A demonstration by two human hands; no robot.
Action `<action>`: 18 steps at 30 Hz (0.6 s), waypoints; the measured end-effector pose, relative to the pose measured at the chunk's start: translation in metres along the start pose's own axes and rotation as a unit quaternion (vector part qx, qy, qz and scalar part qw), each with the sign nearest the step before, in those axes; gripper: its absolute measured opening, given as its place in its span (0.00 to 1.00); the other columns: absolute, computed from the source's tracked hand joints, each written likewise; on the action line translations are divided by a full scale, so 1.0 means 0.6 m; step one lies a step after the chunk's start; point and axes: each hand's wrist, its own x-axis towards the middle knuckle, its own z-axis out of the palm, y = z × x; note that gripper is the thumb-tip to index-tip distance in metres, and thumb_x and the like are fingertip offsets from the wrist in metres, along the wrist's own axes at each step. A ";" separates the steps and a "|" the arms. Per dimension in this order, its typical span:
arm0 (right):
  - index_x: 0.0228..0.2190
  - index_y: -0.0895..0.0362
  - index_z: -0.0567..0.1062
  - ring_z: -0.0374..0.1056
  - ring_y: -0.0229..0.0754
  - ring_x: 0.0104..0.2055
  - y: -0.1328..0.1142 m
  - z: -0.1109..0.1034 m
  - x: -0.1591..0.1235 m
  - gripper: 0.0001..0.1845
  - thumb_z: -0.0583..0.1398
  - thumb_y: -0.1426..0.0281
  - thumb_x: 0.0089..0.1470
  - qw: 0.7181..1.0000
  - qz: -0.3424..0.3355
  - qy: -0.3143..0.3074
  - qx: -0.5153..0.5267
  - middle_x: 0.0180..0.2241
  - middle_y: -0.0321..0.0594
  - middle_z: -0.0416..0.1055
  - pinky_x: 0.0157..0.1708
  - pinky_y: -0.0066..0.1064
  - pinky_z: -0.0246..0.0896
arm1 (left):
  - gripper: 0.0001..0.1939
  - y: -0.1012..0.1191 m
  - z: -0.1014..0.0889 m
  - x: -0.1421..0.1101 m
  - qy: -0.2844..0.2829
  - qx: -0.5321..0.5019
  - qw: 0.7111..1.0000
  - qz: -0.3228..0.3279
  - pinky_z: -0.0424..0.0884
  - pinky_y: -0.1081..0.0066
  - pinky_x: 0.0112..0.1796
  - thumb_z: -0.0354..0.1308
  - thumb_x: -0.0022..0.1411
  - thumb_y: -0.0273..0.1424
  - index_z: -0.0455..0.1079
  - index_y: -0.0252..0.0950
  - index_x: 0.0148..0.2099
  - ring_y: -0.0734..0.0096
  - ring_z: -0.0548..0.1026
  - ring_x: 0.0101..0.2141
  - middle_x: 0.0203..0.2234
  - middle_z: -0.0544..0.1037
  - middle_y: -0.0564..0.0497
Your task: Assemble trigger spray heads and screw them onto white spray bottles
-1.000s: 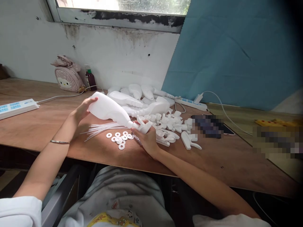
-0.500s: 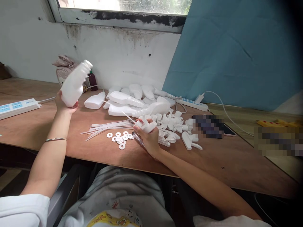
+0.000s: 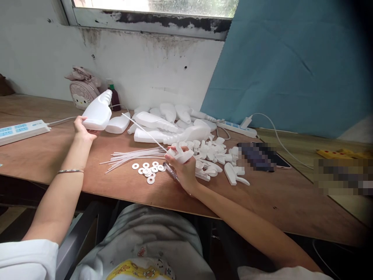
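Note:
My left hand [image 3: 85, 128] grips a white plastic bottle [image 3: 98, 112] near its base, off the table, its ribbed neck tilted up and away to the right. My right hand [image 3: 184, 168] is closed around a white spray trigger head [image 3: 183, 154]. From that head a thin white dip tube [image 3: 144, 132] points up and left. Below the right hand lies a clear pen-like tool [image 3: 171, 172]. Left of it are several white ring washers [image 3: 150, 180] and a bunch of loose white tubes [image 3: 125, 159]. More spray heads [image 3: 214, 151] are heaped to the right.
A pile of white bottles [image 3: 154, 135] lies along the wall, with one bottle [image 3: 117, 124] apart at its left. Power strips [image 3: 23, 131], a pink bag [image 3: 83, 91], a dark bottle [image 3: 115, 100] and phones [image 3: 256, 157] surround the work. The wooden table's edge [image 3: 145, 202] is close to my lap.
My left hand has moved slightly right with the bottle, which now leans further over, its neck lower. The tube on the spray head shows more clearly. My right hand stays in place.

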 end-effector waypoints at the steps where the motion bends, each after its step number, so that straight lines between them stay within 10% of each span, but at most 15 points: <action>1: 0.33 0.57 0.70 0.60 0.34 0.26 0.000 0.000 0.000 0.16 0.65 0.66 0.41 1.000 -0.001 0.000 0.000 0.31 0.37 0.69 0.24 0.27 0.58 | 0.12 0.000 0.002 -0.003 0.000 -0.051 0.998 -0.027 0.73 0.66 0.31 0.45 0.49 0.30 0.59 0.37 0.39 0.69 0.73 0.33 0.28 0.69 0.51; 11: 0.32 0.57 0.69 0.63 0.36 0.30 -0.002 0.004 -0.002 0.16 0.64 0.66 0.40 1.000 -0.001 0.001 0.000 0.34 0.39 0.70 0.27 0.30 0.62 | 0.09 0.000 0.003 0.001 -0.035 0.003 0.996 -0.081 0.69 0.75 0.26 0.52 0.49 0.29 0.61 0.36 0.35 0.77 0.70 0.25 0.24 0.69 0.56; 18: 0.31 0.56 0.69 0.61 0.34 0.27 -0.004 0.002 -0.002 0.14 0.64 0.65 0.41 1.000 -0.002 -0.020 -0.017 0.32 0.37 0.69 0.27 0.30 0.60 | 0.17 0.003 0.001 -0.015 -0.169 0.189 0.961 -0.111 0.69 0.70 0.25 0.61 0.39 0.21 0.67 0.31 0.37 0.70 0.72 0.23 0.25 0.74 0.50</action>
